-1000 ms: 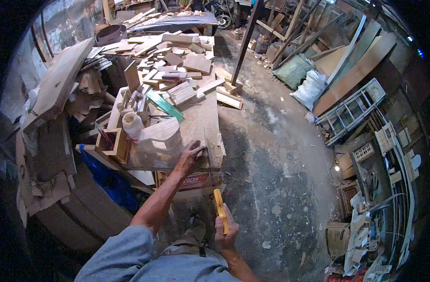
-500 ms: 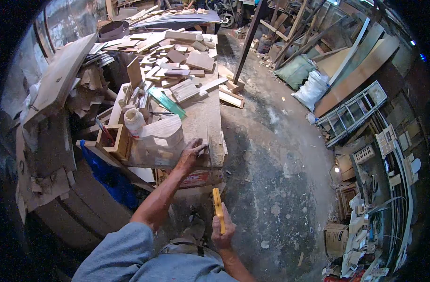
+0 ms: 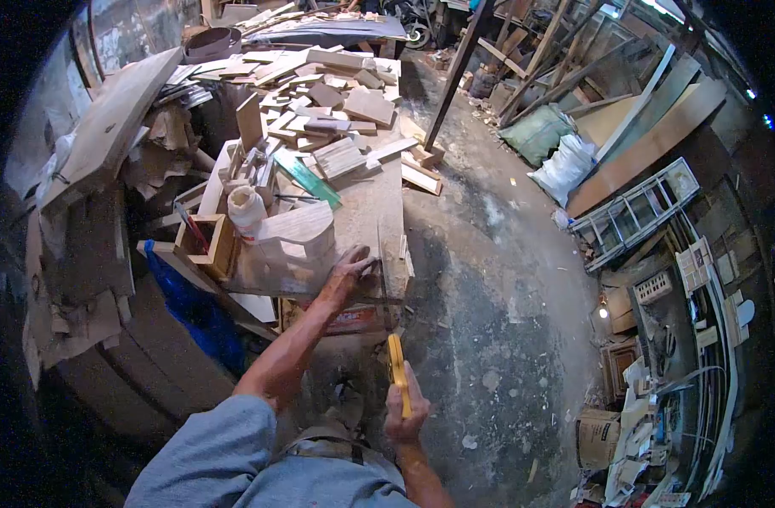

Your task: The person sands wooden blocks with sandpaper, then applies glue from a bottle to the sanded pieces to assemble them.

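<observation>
My right hand [image 3: 404, 415] grips the yellow handle of a handsaw [image 3: 396, 372]. Its thin blade [image 3: 381, 262] runs away from me across the near corner of the workbench [image 3: 366, 212]. My left hand [image 3: 347, 273] rests flat on the bench edge, fingers touching a thin strip of wood beside the blade. A curved wooden block [image 3: 298, 229] sits just left of that hand.
A white plastic bottle [image 3: 245, 207], a small wooden box [image 3: 208, 245] and a green strip [image 3: 307, 179] lie on the bench. Several wood offcuts [image 3: 337, 93] are heaped at its far end. White sacks [image 3: 565, 165] and leaning boards [image 3: 650, 127] stand to the right.
The view has shifted slightly. My right hand with the saw handle has stayed close to my body, moving only a little; my left hand remains on the bench edge.
</observation>
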`<action>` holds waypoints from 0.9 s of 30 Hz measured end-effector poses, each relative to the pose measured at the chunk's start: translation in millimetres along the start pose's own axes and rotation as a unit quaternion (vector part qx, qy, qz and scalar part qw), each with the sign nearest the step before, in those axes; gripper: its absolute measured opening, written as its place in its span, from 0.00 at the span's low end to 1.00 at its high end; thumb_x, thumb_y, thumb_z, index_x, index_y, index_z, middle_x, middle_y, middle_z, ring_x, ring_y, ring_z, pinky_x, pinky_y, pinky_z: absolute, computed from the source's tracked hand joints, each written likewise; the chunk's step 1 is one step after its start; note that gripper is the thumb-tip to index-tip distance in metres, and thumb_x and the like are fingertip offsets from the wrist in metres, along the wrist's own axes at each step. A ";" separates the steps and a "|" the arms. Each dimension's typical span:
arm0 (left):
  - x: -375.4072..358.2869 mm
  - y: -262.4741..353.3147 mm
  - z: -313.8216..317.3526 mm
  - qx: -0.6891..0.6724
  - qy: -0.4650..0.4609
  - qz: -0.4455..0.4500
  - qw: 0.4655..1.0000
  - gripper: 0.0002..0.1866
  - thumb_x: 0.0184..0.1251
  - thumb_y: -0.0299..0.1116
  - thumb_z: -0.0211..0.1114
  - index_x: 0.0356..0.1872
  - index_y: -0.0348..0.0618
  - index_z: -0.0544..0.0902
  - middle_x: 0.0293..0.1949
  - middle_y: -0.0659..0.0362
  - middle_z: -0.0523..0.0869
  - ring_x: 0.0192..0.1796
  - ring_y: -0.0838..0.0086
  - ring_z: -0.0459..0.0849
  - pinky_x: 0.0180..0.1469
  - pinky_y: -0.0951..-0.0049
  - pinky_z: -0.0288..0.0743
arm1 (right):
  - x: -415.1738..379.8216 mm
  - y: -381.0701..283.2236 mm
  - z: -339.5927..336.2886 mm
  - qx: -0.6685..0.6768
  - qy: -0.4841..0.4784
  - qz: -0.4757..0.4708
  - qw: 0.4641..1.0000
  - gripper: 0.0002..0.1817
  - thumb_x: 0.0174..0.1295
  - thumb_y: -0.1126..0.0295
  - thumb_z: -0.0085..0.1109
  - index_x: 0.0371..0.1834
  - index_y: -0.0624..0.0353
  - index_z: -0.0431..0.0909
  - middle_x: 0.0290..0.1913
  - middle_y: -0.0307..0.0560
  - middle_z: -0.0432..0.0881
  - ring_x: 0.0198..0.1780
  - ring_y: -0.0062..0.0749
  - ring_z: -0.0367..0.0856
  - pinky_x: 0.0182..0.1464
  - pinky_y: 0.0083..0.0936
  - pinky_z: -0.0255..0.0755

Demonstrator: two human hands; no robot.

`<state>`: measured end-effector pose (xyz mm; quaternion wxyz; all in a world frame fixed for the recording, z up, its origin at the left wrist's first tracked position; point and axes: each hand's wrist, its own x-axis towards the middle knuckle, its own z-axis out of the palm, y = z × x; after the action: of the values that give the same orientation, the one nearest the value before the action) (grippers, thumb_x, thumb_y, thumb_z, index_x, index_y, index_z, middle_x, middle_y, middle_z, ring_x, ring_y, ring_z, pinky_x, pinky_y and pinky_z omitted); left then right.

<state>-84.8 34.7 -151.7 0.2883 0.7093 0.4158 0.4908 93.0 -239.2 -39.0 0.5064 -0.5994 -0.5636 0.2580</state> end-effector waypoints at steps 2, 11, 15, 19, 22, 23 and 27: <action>0.3 27.0 -6.1 0.004 -0.010 -0.005 1.000 0.20 0.58 0.27 0.72 0.53 0.41 0.85 0.61 0.45 0.79 0.64 0.51 0.78 0.65 0.60 0.75 | 3.4 -0.8 3.7 -0.004 0.009 -0.020 1.000 0.28 0.72 0.62 0.51 0.68 0.72 0.74 0.26 0.44 0.81 0.24 0.24 0.78 0.27 0.26 0.74; 3.0 28.6 -10.4 -0.036 -0.039 -0.090 0.995 0.18 0.70 0.27 0.60 0.60 0.46 0.84 0.66 0.49 0.75 0.69 0.58 0.75 0.71 0.64 0.69 | 13.6 -10.4 8.8 -0.032 -0.009 0.001 0.999 0.28 0.72 0.62 0.52 0.69 0.71 0.73 0.28 0.48 0.83 0.24 0.27 0.80 0.29 0.29 0.75; 1.5 12.2 -8.6 0.027 -0.060 -0.007 0.998 0.19 0.74 0.27 0.55 0.63 0.48 0.84 0.70 0.49 0.73 0.72 0.58 0.73 0.73 0.63 0.69 | -4.5 -8.8 4.0 0.008 0.023 -0.054 0.998 0.28 0.72 0.60 0.53 0.69 0.69 0.74 0.26 0.51 0.81 0.24 0.32 0.81 0.29 0.32 0.75; 4.4 33.0 -9.3 0.048 -0.014 0.005 0.999 0.18 0.62 0.24 0.67 0.54 0.44 0.86 0.62 0.47 0.79 0.64 0.51 0.80 0.65 0.62 0.77 | 23.0 -14.1 10.6 -0.002 -0.019 0.018 1.000 0.28 0.73 0.61 0.52 0.69 0.70 0.73 0.35 0.56 0.87 0.25 0.32 0.82 0.30 0.32 0.77; 3.5 22.0 -11.2 0.026 -0.017 -0.006 1.000 0.19 0.64 0.22 0.62 0.55 0.45 0.86 0.61 0.47 0.80 0.65 0.52 0.79 0.66 0.62 0.76 | -6.7 -10.1 0.7 -0.005 -0.004 -0.039 0.999 0.29 0.73 0.60 0.50 0.69 0.71 0.72 0.27 0.49 0.83 0.23 0.31 0.81 0.29 0.32 0.75; 5.0 8.8 -4.9 -0.016 -0.017 -0.036 0.999 0.19 0.64 0.21 0.61 0.55 0.46 0.86 0.61 0.47 0.80 0.65 0.53 0.79 0.66 0.62 0.75 | -7.9 -7.3 -0.1 -0.003 -0.004 -0.034 0.999 0.28 0.73 0.60 0.49 0.69 0.71 0.73 0.29 0.50 0.84 0.24 0.30 0.81 0.29 0.32 0.76; 3.2 34.0 -12.7 0.053 -0.022 0.020 0.998 0.19 0.61 0.28 0.70 0.55 0.42 0.87 0.62 0.46 0.79 0.67 0.54 0.77 0.68 0.62 0.73 | 19.0 -15.7 14.8 -0.017 -0.011 0.004 1.000 0.29 0.74 0.59 0.49 0.70 0.69 0.73 0.41 0.57 0.88 0.27 0.29 0.82 0.31 0.31 0.78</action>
<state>-85.7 20.9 -117.9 0.2494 0.7428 0.4202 0.4577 77.9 -219.0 -25.2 0.4893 -0.6071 -0.5711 0.2567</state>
